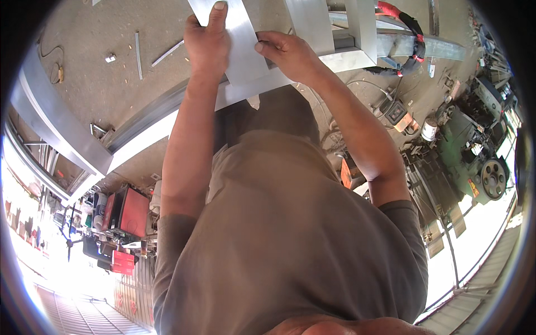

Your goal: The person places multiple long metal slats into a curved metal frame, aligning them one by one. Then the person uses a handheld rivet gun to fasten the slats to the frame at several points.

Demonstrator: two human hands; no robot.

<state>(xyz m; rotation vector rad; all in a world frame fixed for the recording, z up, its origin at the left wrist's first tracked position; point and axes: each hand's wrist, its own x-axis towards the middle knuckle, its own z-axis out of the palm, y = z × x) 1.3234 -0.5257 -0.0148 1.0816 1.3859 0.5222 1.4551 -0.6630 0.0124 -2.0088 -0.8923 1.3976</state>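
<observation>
A wide, flat silvery metal bar (244,53) runs away from me at the top middle, its near end against the long rail of a metal frame (349,60). My left hand (209,44) is closed around the bar's left edge, thumb stretched along its top face and the other fingers curled at the side. On the opposite edge, my right hand (287,53) has thumb and forefinger pinched at the metal. The undersides of both grips are hidden. Other pale metal crosspieces (312,28) stand to the right of the bar.
Thin metal strips (139,56) lie on the concrete floor. A black and red cable bundle (417,34) loops over the frame at right. A bent metal frame section (61,120) stands left. Further off are a red box (128,211), a white bucket (429,129) and a green wheeled machine (466,159).
</observation>
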